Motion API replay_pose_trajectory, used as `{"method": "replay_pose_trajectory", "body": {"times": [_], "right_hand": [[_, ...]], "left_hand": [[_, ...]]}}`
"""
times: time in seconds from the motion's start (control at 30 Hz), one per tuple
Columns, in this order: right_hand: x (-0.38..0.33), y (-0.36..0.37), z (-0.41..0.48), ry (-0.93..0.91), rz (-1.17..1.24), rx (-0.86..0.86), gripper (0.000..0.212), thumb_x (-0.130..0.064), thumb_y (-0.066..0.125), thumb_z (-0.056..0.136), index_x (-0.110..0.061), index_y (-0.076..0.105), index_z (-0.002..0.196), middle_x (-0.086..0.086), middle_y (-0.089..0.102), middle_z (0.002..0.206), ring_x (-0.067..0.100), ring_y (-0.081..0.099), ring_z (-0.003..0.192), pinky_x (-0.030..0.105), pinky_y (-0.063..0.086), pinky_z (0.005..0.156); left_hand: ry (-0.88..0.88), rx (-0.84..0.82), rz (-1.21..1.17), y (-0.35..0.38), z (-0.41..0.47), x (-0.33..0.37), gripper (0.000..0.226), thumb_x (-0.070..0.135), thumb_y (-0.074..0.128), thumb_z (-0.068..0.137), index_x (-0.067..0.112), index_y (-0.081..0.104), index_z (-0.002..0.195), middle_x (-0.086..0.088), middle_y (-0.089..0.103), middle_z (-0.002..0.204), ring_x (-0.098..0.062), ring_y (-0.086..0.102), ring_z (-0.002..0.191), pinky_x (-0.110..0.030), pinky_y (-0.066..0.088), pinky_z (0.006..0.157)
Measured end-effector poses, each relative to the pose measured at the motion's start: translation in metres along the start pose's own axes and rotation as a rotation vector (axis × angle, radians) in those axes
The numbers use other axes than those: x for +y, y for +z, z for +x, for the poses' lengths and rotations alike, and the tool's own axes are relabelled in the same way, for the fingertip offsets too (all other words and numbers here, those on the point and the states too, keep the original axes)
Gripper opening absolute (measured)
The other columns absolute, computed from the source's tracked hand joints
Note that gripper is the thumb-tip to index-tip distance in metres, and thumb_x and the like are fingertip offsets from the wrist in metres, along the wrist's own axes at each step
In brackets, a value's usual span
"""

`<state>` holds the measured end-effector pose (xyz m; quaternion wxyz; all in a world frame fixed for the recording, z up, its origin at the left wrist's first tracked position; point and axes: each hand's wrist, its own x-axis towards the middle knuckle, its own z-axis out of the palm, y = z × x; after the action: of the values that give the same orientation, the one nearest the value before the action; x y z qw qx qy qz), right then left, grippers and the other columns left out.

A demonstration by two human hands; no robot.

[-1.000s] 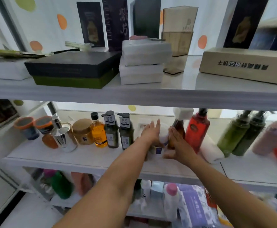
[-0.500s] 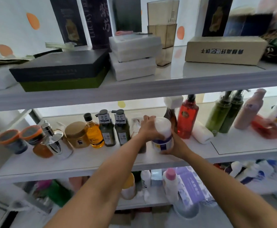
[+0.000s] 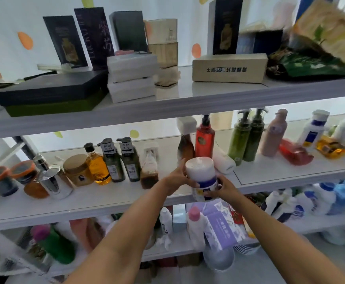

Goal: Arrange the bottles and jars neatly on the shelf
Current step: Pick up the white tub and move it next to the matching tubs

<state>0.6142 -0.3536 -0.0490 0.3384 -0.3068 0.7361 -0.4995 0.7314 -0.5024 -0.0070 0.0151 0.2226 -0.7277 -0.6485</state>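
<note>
Closest to the camera, two bare forearms reach up and in, and both hands are wrapped around one white jar (image 3: 202, 178) with a blue band near its bottom. The left hand (image 3: 177, 177) grips its left side, the right hand (image 3: 221, 188) cups it lower on the right. The jar is tilted a bit, up in the air just in front of the edge of the middle shelf (image 3: 97, 198), not resting on it.

Left of the jar on that shelf I count a brownish pouch (image 3: 149, 171), two dark green pump bottles (image 3: 120, 160), one amber bottle (image 3: 97, 165), one tan-lidded tub (image 3: 77, 171), a chrome pump bottle (image 3: 49, 179) and two orange-rimmed cups (image 3: 7, 179).

Behind the jar stands one brown bottle (image 3: 186, 147) with a white cap, and next to that a red pump bottle (image 3: 205, 139). A white tube (image 3: 224, 161) lies just right of the jar. Further right are two green pump bottles (image 3: 247, 136), one pink bottle (image 3: 274, 134) and some white ones, blurry and cut off at the frame edge.

The lower shelf under the jar is a smeary mess, too hard to count. Above, the top shelf holds boxes.
</note>
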Motion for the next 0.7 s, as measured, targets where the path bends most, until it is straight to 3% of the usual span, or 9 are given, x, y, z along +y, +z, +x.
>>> {"method": "replay_pose_trajectory", "body": {"times": [0.07,0.13,0.23,0.3,0.37,0.47,0.53,0.63,0.7], "right_hand": [[0.010,-0.033,-0.011,0.015,0.052,0.035,0.069,-0.008,0.081,0.068,-0.013,0.043,0.126,0.004,0.055,0.120,0.023,0.053,0.113,0.037,0.048,0.096],[0.023,-0.077,-0.023,0.020,0.087,0.070,0.070,-0.009,0.080,0.069,-0.013,0.041,0.127,0.004,0.053,0.122,0.022,0.052,0.112,0.036,0.049,0.091],[0.038,-0.155,-0.044,0.010,0.150,0.142,0.067,-0.011,0.080,0.070,-0.017,0.043,0.126,0.002,0.053,0.122,0.019,0.052,0.108,0.027,0.050,0.079],[0.047,-0.210,-0.058,0.006,0.160,0.202,0.069,-0.013,0.082,0.067,-0.018,0.044,0.125,0.002,0.054,0.125,0.021,0.052,0.113,0.036,0.051,0.088],[0.060,-0.265,-0.074,0.020,0.127,0.259,0.069,-0.012,0.083,0.066,-0.018,0.044,0.123,0.003,0.055,0.124,0.022,0.052,0.115,0.039,0.049,0.092],[0.075,-0.345,-0.096,0.081,0.047,0.319,0.067,-0.009,0.082,0.068,-0.019,0.042,0.120,0.003,0.055,0.122,0.021,0.052,0.111,0.036,0.049,0.087],[0.084,-0.395,-0.106,0.114,0.044,0.346,0.075,-0.005,0.082,0.065,-0.018,0.040,0.126,0.005,0.053,0.127,0.022,0.051,0.115,0.034,0.049,0.089],[0.096,-0.460,-0.114,0.122,0.000,0.401,0.092,-0.004,0.085,0.058,-0.015,0.037,0.136,0.002,0.052,0.129,0.022,0.048,0.122,0.037,0.047,0.095],[0.104,-0.500,-0.113,0.137,-0.043,0.459,0.087,0.004,0.084,0.056,-0.010,0.043,0.131,0.003,0.054,0.123,0.024,0.049,0.121,0.040,0.045,0.099]], "left_hand": [[0.053,0.017,-0.050,0.034,0.012,0.011,0.092,-0.009,0.075,0.061,0.021,0.035,0.139,-0.005,0.048,0.136,-0.029,0.041,0.131,-0.049,0.041,0.106],[0.082,-0.002,-0.044,0.075,0.028,0.027,0.094,-0.015,0.072,0.064,0.021,0.033,0.142,-0.005,0.047,0.139,-0.027,0.040,0.132,-0.047,0.042,0.106],[0.094,-0.059,0.147,0.151,0.058,0.055,0.119,-0.011,0.076,0.064,0.030,0.005,0.150,0.003,0.037,0.141,-0.016,0.034,0.130,-0.041,0.043,0.104],[0.139,-0.083,0.272,0.207,0.080,0.071,0.125,-0.009,0.080,0.061,0.023,-0.003,0.150,-0.002,0.034,0.143,-0.014,0.031,0.129,-0.032,0.041,0.103],[0.177,-0.102,0.314,0.264,0.105,0.087,0.118,-0.008,0.082,0.060,0.012,0.004,0.148,-0.007,0.035,0.144,-0.013,0.033,0.129,-0.021,0.039,0.097],[0.238,-0.156,0.385,0.340,0.146,0.113,0.125,0.008,0.089,0.056,0.010,0.003,0.148,-0.002,0.031,0.146,-0.016,0.027,0.138,-0.035,0.032,0.111],[0.244,-0.175,0.393,0.384,0.174,0.131,0.122,0.018,0.090,0.052,0.012,0.013,0.147,-0.005,0.034,0.147,-0.018,0.032,0.136,-0.038,0.032,0.112],[0.260,-0.223,0.373,0.443,0.217,0.151,0.097,0.005,0.084,0.063,0.007,0.029,0.142,-0.011,0.043,0.142,-0.014,0.046,0.119,-0.022,0.037,0.099],[0.279,-0.284,0.398,0.479,0.248,0.162,0.088,-0.001,0.080,0.068,0.004,0.032,0.141,-0.012,0.046,0.139,-0.019,0.050,0.118,-0.017,0.038,0.092]]}}
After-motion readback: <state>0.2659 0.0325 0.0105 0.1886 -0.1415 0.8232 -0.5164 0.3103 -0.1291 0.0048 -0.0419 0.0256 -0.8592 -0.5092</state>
